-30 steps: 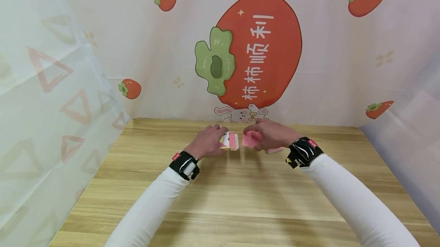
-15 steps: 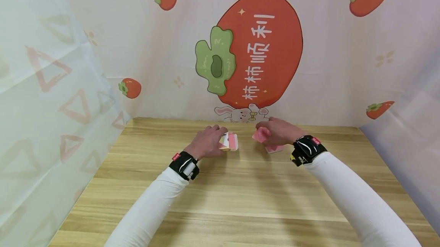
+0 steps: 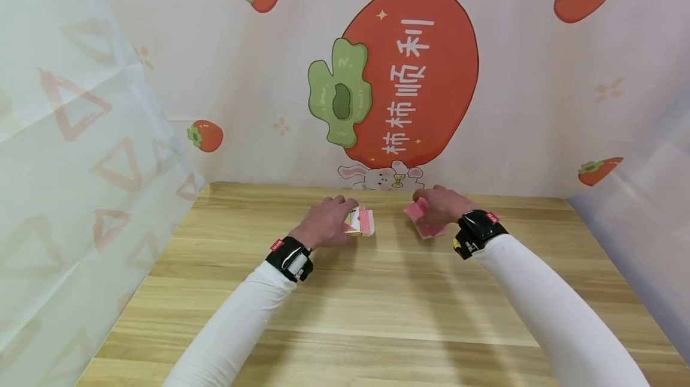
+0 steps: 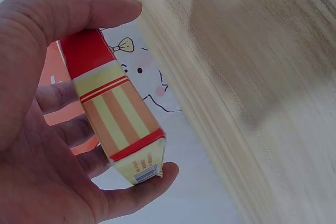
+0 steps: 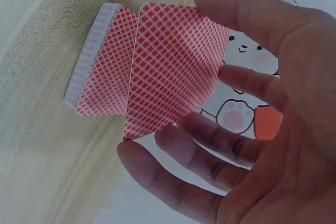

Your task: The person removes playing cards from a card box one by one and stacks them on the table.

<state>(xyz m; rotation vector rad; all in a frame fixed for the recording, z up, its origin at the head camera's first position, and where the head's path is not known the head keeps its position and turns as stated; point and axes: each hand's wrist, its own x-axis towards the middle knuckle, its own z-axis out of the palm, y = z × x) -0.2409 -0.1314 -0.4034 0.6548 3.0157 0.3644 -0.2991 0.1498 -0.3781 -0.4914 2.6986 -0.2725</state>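
Observation:
A playing-card box (image 4: 118, 114), red with cream and orange stripes and a barcode at one end, is gripped by my left hand (image 3: 323, 222) between thumb and curled fingers. In the head view its red-checked side and a pale flap at its right end show; its contents are hidden. My right hand (image 3: 444, 205) pinches a slightly bent playing card (image 5: 173, 61) with a red checked back, thumb on one edge and fingertips along others. Just beyond that card, a stack of cards (image 5: 105, 66) with the same pattern lies on the table, partly covered by it.
The wooden table (image 3: 345, 315) reaches back to a pale cloth (image 3: 517, 105) printed with persimmons and a rabbit. Cloth sides (image 3: 81, 195) stand at left and right. Both hands are near the table's back edge.
My right hand has moved right, carrying the card away from the box and over the stack of cards. My left hand and the card box have stayed in place.

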